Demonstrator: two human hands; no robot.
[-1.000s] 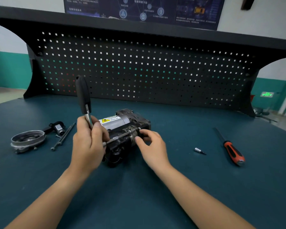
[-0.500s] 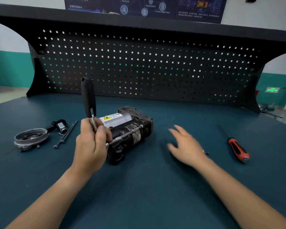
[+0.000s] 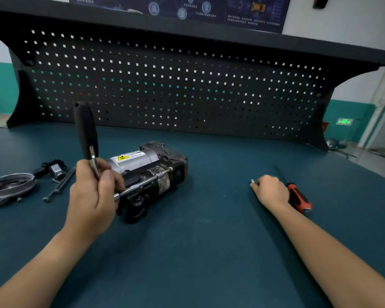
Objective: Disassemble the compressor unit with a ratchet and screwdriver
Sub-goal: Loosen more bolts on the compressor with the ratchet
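Teal matting covers the worktop (image 3: 209,252), and the compressor (image 3: 156,172) lies on its side left of centre, its yellow warning label facing up. The left grip (image 3: 93,196) is closed round the ratchet (image 3: 86,130) near its head, and the black handle stands upright above the fist. From the ratchet a silver extension bar (image 3: 142,185) runs along the compressor's side to a bolt near its far end. Well apart to the right, the right grip (image 3: 270,191) rests on the worktop with its fingers curled on a small silver bit (image 3: 252,181), whose tip shows at the fingertips. The orange-and-black screwdriver (image 3: 298,197) lies just behind that wrist; whether they touch is unclear. At far left lie a metal ring (image 3: 9,185), two long bolts (image 3: 60,185) and a small black fitting (image 3: 55,167).
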